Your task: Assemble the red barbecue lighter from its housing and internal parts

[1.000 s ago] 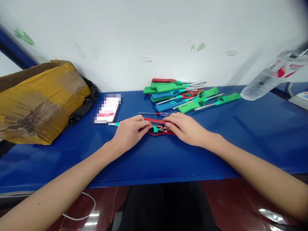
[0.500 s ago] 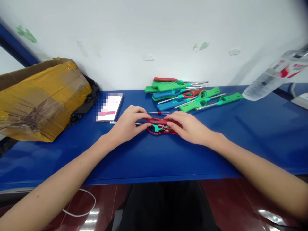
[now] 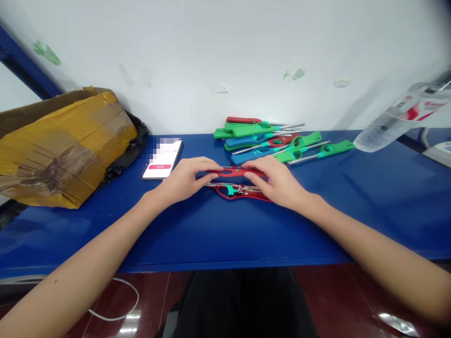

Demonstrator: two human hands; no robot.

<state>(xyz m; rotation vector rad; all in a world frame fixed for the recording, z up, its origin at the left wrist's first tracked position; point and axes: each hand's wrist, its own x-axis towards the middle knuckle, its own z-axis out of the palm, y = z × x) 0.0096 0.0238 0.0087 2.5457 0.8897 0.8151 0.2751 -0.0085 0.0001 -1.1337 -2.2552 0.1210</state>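
Between my fingers is a red lighter shell half (image 3: 237, 172), pinched at its left end by my left hand (image 3: 188, 179) and at its right by my right hand (image 3: 276, 180). Just in front of it on the blue table lies the opened red lighter half (image 3: 246, 191), its teal trigger, wires and inner parts exposed. A gap separates the two halves. The lighter's right end is partly covered by my right hand. A screwdriver behind the shell is mostly hidden.
Several green, blue and red lighters (image 3: 260, 136) lie in a pile by the wall. A phone (image 3: 162, 159) rests left of my hands, beside a taped cardboard box (image 3: 70, 150). At the right stands a water bottle (image 3: 391, 119). The blue table's (image 3: 229, 234) front edge runs near me.
Both hands have lifted the red shell half away from the opened lighter and shifted it back, widening the gap. The lighter with its inner parts stays on the table.
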